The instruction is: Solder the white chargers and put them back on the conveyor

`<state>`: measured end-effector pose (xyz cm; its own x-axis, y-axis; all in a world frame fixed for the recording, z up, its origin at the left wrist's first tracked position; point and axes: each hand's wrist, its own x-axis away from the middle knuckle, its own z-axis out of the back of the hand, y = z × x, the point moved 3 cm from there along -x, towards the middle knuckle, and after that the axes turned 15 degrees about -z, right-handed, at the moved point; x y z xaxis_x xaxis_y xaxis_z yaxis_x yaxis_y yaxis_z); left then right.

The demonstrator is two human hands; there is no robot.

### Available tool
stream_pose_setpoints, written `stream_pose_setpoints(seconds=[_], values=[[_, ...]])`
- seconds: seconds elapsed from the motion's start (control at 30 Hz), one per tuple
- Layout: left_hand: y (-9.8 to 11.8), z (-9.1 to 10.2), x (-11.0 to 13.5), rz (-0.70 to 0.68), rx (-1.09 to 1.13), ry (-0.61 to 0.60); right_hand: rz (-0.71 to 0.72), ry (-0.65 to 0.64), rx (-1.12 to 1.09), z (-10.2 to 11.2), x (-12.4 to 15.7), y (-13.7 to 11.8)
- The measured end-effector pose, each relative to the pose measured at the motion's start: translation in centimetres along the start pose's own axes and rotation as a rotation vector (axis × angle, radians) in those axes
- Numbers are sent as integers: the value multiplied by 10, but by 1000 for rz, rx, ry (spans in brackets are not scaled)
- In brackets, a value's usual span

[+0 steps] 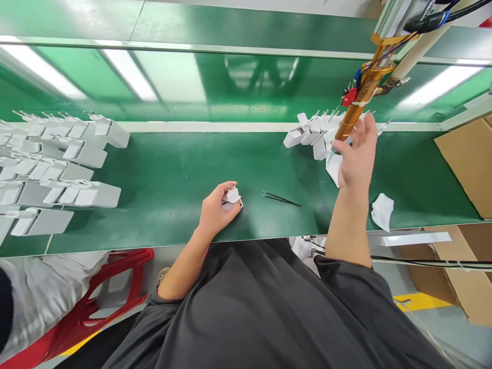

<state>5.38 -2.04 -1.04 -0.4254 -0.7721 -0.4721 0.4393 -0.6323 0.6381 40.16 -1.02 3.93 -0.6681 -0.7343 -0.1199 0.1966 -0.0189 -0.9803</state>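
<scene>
In my left hand [217, 211], a small white plastic piece with metal prongs [232, 195] is pinched between thumb and fingers, low over the green bench. My right hand [358, 154] is raised at the right, its thumb and fingers around the lower end of a gold cylindrical tool [359, 100]. The tool slants down from above and ends in a thin pale tip. Behind that hand lies a cluster of white plug-like pieces [317, 134], partly hidden. Between my hands lie two thin black wires [281, 198].
Rows of white box-shaped pieces with prongs [80, 154] fill the bench's left end. A crumpled white cloth or paper [382, 211] lies near the right front edge. Cardboard [467, 159] stands at the far right. A red stool [128, 287] and a person's grey sleeve [42, 297] are at lower left.
</scene>
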Motion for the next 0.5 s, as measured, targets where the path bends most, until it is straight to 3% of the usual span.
stream_pose_setpoints(seconds=[0.07,0.13,0.23,0.37,0.5], values=[[-1,0,1,-69,-10,-28,-71,-69,-43,-8,-21,1],[0,1,1,-163,-12,-80,-46,-84,-47,-14,-26,-2],[4,9,3,-299,-32,-190,33,-112,-41,-19,-15,-5],[12,21,7,-317,-68,-335,90,-172,-37,-22,6,-7],[18,25,9,-337,-127,-308,87,-194,-5,-26,18,-11]])
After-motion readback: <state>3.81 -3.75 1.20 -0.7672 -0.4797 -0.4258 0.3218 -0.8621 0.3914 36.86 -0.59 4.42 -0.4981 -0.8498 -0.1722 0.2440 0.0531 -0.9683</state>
